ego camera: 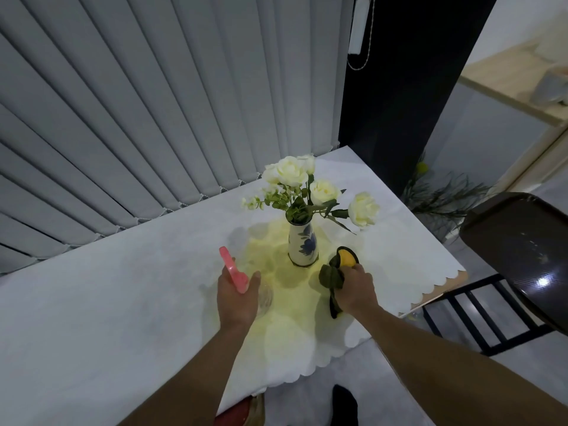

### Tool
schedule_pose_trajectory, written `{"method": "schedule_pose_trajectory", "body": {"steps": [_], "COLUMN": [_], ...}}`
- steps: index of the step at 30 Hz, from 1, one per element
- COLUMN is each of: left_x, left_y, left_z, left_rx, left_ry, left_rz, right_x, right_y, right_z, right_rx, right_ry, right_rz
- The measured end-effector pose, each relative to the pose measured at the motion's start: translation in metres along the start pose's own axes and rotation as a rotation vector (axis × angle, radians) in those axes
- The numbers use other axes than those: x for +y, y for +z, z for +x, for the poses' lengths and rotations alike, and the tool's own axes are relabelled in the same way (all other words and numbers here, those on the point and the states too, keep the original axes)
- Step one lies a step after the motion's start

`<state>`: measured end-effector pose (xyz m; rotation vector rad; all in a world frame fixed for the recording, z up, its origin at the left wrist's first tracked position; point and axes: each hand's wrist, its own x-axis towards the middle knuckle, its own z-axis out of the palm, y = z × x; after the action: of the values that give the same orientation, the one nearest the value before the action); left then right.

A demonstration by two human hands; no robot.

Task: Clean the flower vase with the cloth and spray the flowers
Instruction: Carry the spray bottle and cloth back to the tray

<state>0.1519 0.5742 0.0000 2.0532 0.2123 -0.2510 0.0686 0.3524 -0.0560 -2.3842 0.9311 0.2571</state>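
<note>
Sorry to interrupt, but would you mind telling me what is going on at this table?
A person stands at a white-covered table. The left hand holds a clear spray bottle with a pink top; the right hand grips a green and yellow cloth beside the vase. The cloth is not touching the vase of white flowers.

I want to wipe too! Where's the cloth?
In the head view, the cloth is bunched in the right hand, on the table just right of the vase.

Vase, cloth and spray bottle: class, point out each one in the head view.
Vase [302, 245]: head view, painted body.
Cloth [333, 276]: head view, green folds.
Spray bottle [235, 272]: head view, pink trigger head.
</note>
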Motion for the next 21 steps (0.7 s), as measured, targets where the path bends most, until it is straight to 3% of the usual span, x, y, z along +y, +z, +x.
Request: {"method": "schedule_pose_trajectory", "body": {"steps": [3,12,21], "left_x": [0.005,0.023,0.070], "left_y": [0.002,0.019,0.089], "left_z": [-0.004,-0.018,-0.069], "left_rx": [-0.010,-0.248,-0.482], "left_ry": [0.047,0.294,0.384], "left_rz": [-0.001,0.066,0.076], "right_x": [-0.001,0.002,0.056], "right_y": [-0.003,-0.024,-0.083], "right_z": [0.001,-0.009,-0.040], "right_rx": [-0.001,0.067,0.436], "right_ry": [-0.010,0.045,0.176], "right_rz": [0.000,0.175,0.685]}}
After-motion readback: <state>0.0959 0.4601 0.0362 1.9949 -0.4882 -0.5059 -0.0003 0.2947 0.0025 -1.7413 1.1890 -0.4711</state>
